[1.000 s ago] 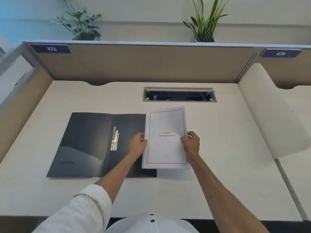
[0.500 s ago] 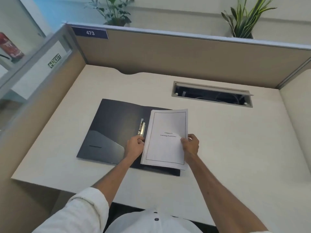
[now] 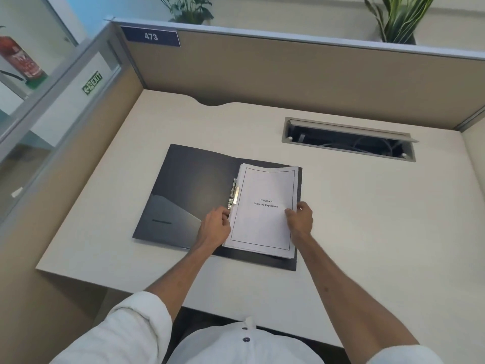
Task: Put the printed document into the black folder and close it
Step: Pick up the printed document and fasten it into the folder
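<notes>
- My rolled white sleeve [image 3: 126,327] covers my left upper arm nearest to me; both forearms reach away from it over the near edge of the desk [image 3: 380,232].
- My left hand [image 3: 215,227] sits at the left edge of the printed document [image 3: 263,211], its fingers curled against the paper's margin; I cannot tell how firmly they pinch it.
- My right hand [image 3: 300,219] takes the right edge of the same stack, thumb on top of the page and fingers wrapped around the edge, so it is clamped on the paper.
- Between my two hands the document lies on the right half of the open black folder [image 3: 194,195], its cover page reading "Chapter 6 Learning Experience" inside a thin border.
- The stack's far end bows up a little, and several sheets show at its near right corner.
- Just beyond my left fingertips, the metal clip [image 3: 233,193] on the folder's spine stands beside the paper's left edge.
- Left of my left hand, the folder's other half lies flat, with a slanted inner pocket.
- Farther off, beyond my right hand, a cable slot [image 3: 349,137] in the desk stands open.
- Farthest, the tan partition [image 3: 288,74] carries a blue label [image 3: 151,36] reading 473, with two plants [image 3: 396,19] behind it.
</notes>
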Action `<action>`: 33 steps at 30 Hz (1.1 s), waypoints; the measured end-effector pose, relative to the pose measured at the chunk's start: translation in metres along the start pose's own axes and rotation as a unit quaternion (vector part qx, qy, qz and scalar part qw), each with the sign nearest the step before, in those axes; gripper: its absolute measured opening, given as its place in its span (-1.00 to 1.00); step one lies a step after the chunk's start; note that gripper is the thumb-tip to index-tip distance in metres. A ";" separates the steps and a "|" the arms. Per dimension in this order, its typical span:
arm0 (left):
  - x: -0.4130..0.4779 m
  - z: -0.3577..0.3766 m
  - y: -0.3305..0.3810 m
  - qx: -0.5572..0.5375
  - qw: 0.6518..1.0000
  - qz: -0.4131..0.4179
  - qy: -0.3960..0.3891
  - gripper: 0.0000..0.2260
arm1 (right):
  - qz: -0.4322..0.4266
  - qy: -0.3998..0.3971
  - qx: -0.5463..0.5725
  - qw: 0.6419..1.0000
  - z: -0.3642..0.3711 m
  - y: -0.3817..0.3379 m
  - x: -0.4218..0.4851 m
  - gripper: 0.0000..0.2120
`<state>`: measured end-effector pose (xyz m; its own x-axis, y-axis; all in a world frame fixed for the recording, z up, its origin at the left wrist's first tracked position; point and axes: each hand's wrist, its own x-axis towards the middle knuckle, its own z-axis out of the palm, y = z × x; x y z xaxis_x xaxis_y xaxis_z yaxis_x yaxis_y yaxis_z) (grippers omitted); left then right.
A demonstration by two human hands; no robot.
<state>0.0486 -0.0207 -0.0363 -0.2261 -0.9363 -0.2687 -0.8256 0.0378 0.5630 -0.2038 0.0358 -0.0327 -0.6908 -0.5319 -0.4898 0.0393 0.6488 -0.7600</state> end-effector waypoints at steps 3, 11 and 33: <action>0.002 0.004 -0.003 0.008 1.000 0.010 -0.001 -0.79 | -0.024 0.001 -0.081 0.996 -0.001 -0.005 -0.004 -0.83; 0.004 0.008 -0.004 0.013 1.000 0.014 0.015 -0.82 | -0.082 0.006 -0.217 0.973 -0.006 -0.003 -0.004 -0.70; -0.019 0.004 0.008 0.053 0.998 0.016 0.039 -0.82 | -0.090 0.021 -0.210 0.973 -0.002 0.002 -0.014 -0.82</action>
<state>0.0447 -0.0013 -0.0296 -0.2151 -0.9584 -0.1875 -0.8700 0.1008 0.4827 -0.1950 0.0456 -0.0263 -0.6889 -0.6402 -0.3400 -0.3768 0.7170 -0.5865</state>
